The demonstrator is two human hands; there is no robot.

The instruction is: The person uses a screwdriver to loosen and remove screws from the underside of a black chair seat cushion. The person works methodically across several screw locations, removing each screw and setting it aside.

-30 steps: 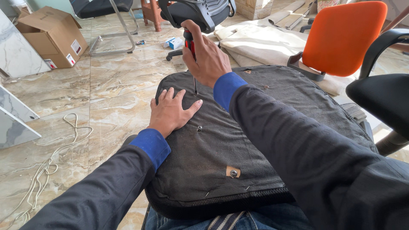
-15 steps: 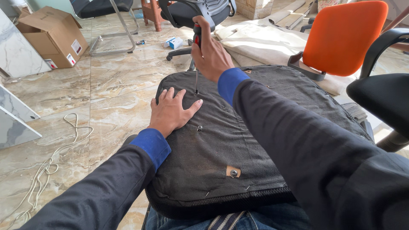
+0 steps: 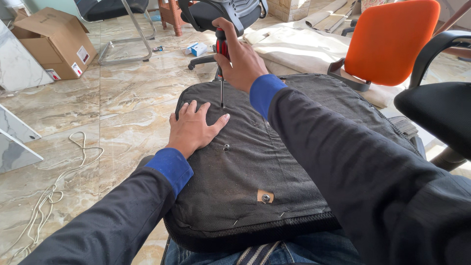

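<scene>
The right hand [image 3: 243, 61] is clamped around a red-and-black-handled screwdriver [image 3: 222, 68], upright at upper centre, tip down on the black fabric-covered seat underside [image 3: 274, 162]. The left hand [image 3: 194, 128] lies flat and spread on the fabric just below.

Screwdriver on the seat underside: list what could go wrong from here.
1. The screwdriver stands tip-down close beside the left hand; a slip could jab its thumb.
2. The seat cushion rests on the person's lap, pinned only by that flat hand, so it might shift under pressure.
3. The right hand grips high on the handle, which may let the shaft tilt off the screw.
</scene>
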